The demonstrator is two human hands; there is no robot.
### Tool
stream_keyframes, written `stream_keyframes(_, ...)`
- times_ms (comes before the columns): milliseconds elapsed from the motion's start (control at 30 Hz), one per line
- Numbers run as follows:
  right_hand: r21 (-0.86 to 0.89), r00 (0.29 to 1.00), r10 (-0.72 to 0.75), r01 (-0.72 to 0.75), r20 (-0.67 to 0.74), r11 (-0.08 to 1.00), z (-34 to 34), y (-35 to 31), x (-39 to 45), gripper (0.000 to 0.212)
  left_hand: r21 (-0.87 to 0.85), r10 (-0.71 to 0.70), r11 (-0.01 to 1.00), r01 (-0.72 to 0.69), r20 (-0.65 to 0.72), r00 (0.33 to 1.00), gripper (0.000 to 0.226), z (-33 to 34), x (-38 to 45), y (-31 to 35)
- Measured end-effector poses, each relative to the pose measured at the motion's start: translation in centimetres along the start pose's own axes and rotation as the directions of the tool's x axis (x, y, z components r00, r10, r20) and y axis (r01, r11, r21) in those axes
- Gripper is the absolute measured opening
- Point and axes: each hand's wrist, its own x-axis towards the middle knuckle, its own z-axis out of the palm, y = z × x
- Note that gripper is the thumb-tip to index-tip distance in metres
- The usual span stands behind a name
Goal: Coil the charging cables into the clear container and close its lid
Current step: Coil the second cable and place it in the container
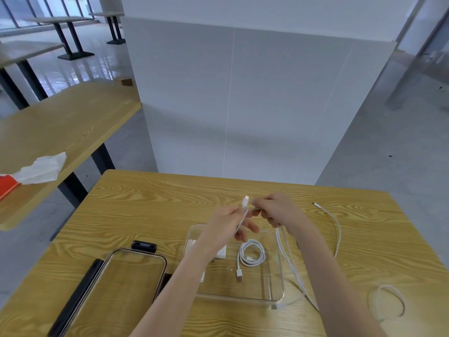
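The clear container (279, 271) sits open on the wooden table, with one coiled white cable (251, 254) and a white charger block (221, 252) inside. Its clear lid (136, 268) with black latches lies to the left. Above the container's far edge, my left hand (228, 224) pinches a white cable (291, 261) near its plug, which points up. My right hand (277, 210) grips the same cable beside it. The cable hangs down over the container's right wall. Another white cable (336, 229) lies loose on the table at the right.
A thin white loop (388, 300) lies near the table's front right. A white partition wall (243, 105) stands just behind the table. A second wooden table (60, 122) at the left holds crumpled white paper (41, 169) and a red item (7, 186).
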Motion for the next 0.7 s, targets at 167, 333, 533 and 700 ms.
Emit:
stream_keyframes(167,-0.016,0.999,-0.041,0.041,-0.008,0.999,0.3,-0.8,-1.1,0.029,0.091,0.007,0.996,-0.003,-0.044,0.999,0.032,0.2,0.6,-0.8)
stream_keyframes(333,-0.074,0.989,-0.14,0.137,-0.047,0.988,0.9,-1.3,-2.2,0.029,0.155,0.079,0.985,-0.072,-0.04,0.996,0.04,0.1,0.3,-0.3)
stream_keyframes(533,0.038,0.982,-0.191,0.191,0.003,0.981,1.5,-1.8,-3.5,0.028,-0.072,0.048,0.996,-0.056,-0.112,0.993,0.037,-0.4,0.8,-0.1)
stream_keyframes(700,-0.023,0.945,-0.213,0.225,0.247,0.974,2.2,-0.9,-3.8,0.03,-0.415,0.01,0.908,-0.067,-0.137,0.99,0.028,-1.0,1.4,0.8)
